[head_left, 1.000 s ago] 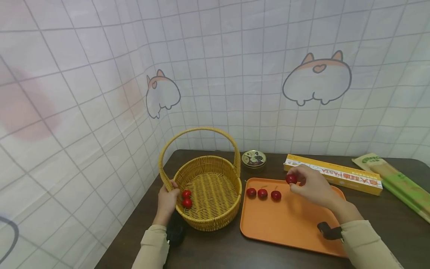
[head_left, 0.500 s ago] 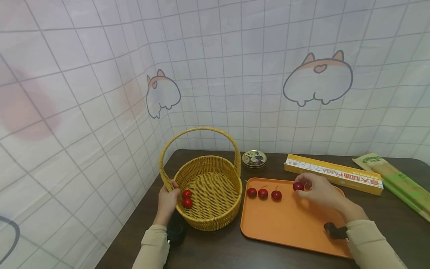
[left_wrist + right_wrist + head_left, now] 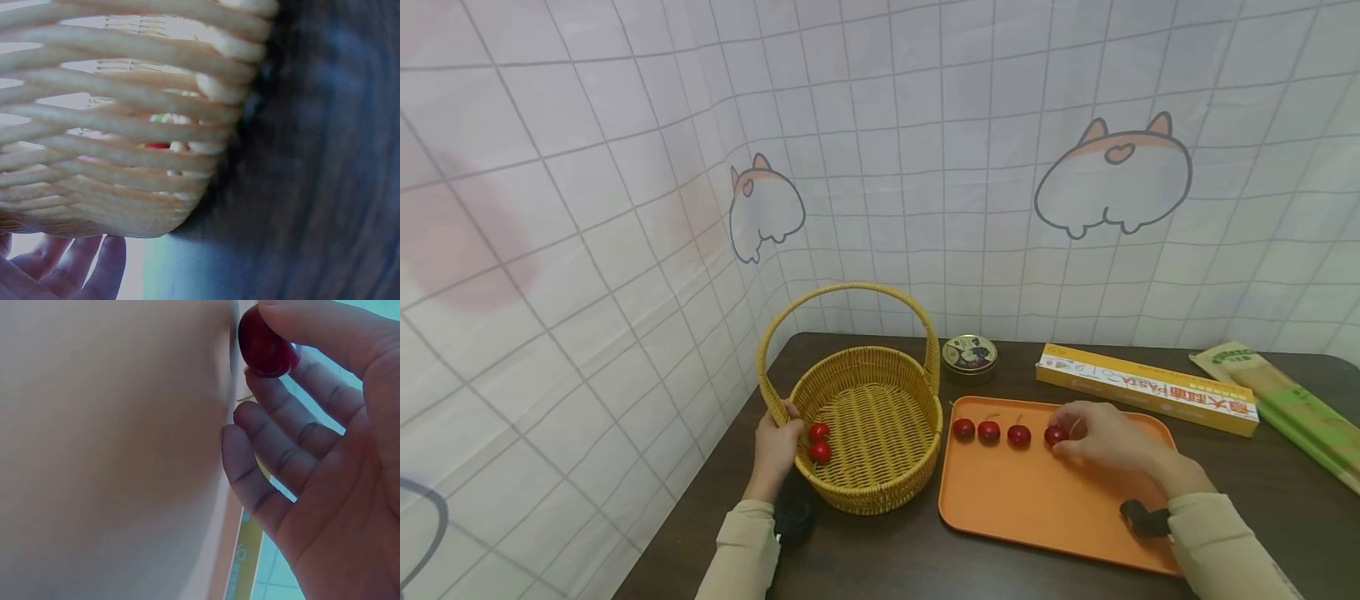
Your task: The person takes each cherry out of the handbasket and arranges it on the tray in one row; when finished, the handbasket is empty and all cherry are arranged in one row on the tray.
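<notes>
Cherry [image 3: 1056,434]: my right hand [image 3: 1101,437] is pinching it against the orange tray [image 3: 1037,508], fourth in a row with three other cherries [image 3: 988,431]. A second ago I was holding it higher above the tray. Wicker basket [image 3: 868,492]: holding two cherries [image 3: 818,442]; my left hand [image 3: 775,450] is gripping its rim, fingers mostly hidden behind the weave.

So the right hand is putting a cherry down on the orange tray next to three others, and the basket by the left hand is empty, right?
Not quite: the basket is not empty. The head view shows two cherries inside it, near the left hand that holds its rim. The rest stands: the right hand pinches a cherry at the orange tray, in line with three others.
</notes>
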Motion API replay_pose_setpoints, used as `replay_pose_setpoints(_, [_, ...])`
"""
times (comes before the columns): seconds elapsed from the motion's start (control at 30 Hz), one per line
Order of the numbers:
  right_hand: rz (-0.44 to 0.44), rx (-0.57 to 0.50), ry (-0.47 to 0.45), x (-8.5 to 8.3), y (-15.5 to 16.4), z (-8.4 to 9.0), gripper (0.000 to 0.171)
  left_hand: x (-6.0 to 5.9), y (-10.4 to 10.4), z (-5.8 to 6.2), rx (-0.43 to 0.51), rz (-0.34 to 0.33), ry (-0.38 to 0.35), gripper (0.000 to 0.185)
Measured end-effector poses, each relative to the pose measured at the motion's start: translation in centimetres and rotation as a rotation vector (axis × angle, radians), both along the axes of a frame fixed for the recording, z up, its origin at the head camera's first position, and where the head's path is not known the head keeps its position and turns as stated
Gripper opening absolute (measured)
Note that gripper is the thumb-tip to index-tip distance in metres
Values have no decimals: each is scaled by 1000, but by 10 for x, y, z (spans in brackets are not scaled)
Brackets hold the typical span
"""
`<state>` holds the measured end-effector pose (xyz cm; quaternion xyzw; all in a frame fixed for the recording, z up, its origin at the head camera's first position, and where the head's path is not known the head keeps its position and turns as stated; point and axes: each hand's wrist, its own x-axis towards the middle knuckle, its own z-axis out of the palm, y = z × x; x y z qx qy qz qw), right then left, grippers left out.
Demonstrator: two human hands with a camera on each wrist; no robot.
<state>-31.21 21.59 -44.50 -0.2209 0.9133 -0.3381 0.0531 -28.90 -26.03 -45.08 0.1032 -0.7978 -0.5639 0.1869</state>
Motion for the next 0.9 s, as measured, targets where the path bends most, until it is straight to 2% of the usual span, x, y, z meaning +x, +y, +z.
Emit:
replay_pose_setpoints(0.2, [21,-17,-34,4,-5,3,34,0,0,0,-8,-4,2,16])
replay_pose_setpoints(0.6, [33,-3,17,0,-7,-2,39,2,1,1,-12,5,-4,16])
replay_pose_setpoints(0.9, [26,-25,11,1,-7,-3,46,2,1,1,-9,-3,1,17])
